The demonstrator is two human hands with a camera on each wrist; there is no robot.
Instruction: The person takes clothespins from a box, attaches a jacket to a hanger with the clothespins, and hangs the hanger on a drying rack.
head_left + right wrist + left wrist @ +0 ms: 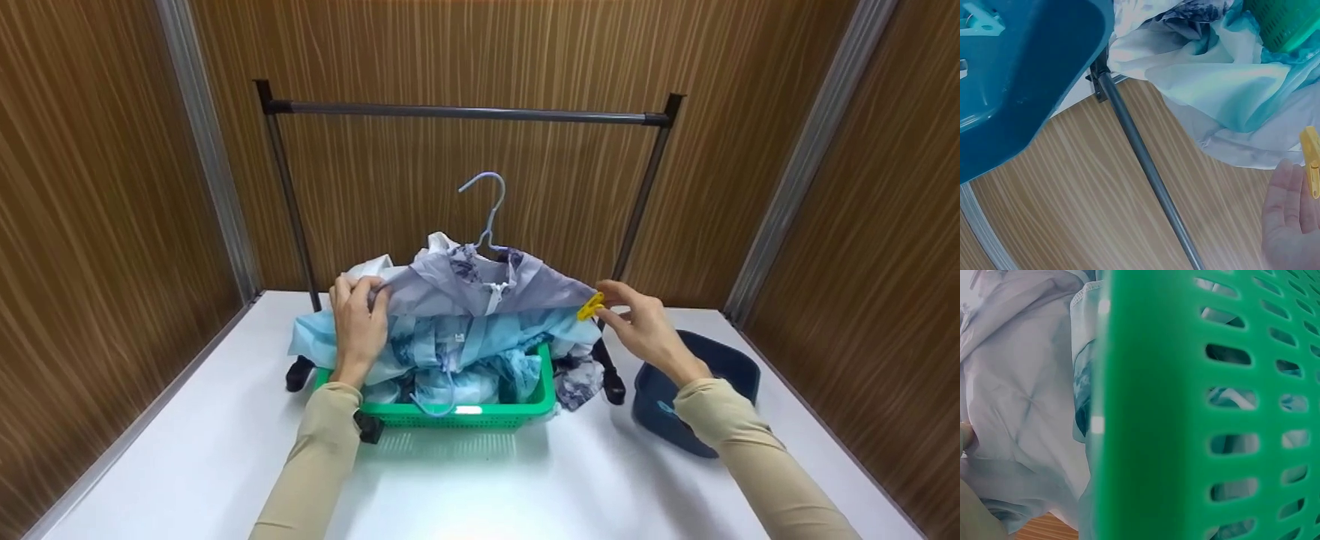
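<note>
While the left hand (358, 322) grips one shoulder of a lilac-grey garment (435, 289), on pale hanger (493, 217), above light-blue clothing (487, 330) heaped in a green basket (517, 410), the right hand (645, 326) pinches one yellow clothespin (591, 307) at the opposite edge, dark blue bin (667, 429) nearby.

No text is legible; the blue garment (495, 339) bears a tiny label (459, 337), the bin (654, 420) a pale mark (665, 407).

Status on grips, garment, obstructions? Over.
Left grip holding lavender garment. Right grip pinching yellow clothespin at its edge. Hanger hook off rail. Light-blue clothes crowded underneath, over green basket.
</note>
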